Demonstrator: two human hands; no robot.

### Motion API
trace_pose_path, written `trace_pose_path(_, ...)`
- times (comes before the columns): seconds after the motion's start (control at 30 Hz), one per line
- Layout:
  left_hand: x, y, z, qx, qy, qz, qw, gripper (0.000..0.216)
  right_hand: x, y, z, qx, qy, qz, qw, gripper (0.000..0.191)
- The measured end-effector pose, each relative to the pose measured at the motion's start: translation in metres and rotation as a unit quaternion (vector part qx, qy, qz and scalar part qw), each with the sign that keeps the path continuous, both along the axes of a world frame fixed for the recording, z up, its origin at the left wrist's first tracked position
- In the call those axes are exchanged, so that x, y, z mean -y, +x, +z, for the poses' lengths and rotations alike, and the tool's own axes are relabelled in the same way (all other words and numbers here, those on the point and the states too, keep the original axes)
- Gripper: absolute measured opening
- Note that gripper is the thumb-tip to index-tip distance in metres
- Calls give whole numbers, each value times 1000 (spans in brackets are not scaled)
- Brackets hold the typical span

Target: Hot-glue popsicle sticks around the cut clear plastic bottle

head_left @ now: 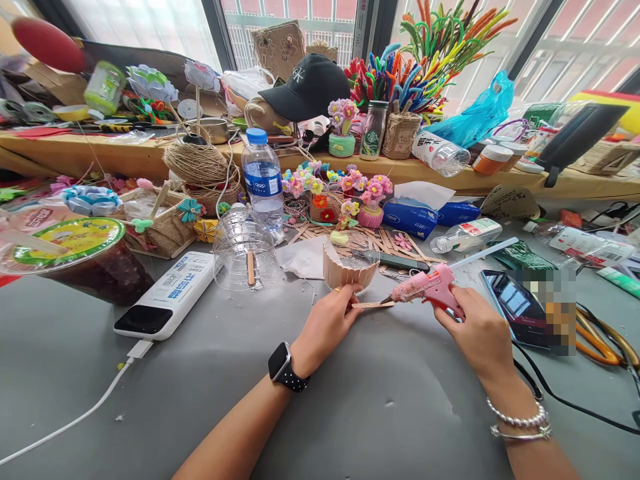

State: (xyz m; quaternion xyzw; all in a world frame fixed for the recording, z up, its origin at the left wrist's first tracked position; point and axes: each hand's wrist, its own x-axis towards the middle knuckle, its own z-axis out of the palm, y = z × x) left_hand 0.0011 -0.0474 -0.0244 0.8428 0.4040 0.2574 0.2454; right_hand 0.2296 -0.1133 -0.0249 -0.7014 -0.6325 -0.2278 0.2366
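My left hand (327,323) pinches one end of a wooden craft stick (373,305) between thumb and fingers, low over the grey table. Wrapped round its handle, my right hand (477,333) holds a pink hot glue gun (425,288). The gun's dark nozzle points left and meets the stick near its right end. A clear glue stick (485,252) juts from the gun's back. Just behind my left hand stands a clear plastic cup piece (350,267) with wooden sticks set side by side around its wall.
A power bank (167,293) and a drink cup (85,260) stand at the left. Loose craft sticks (325,232) and a water bottle (263,177) lie or stand behind. A phone (520,303) and orange-handled scissors (597,340) are at the right. A crowded wooden shelf (310,155) runs along the back.
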Motion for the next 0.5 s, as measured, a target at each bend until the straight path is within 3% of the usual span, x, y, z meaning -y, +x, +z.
trace_pose_path(0.5, 0, 0, 1, -2, -1, -1, 1000, 25, 1, 1, 1, -4, -14, -10, 1000, 22)
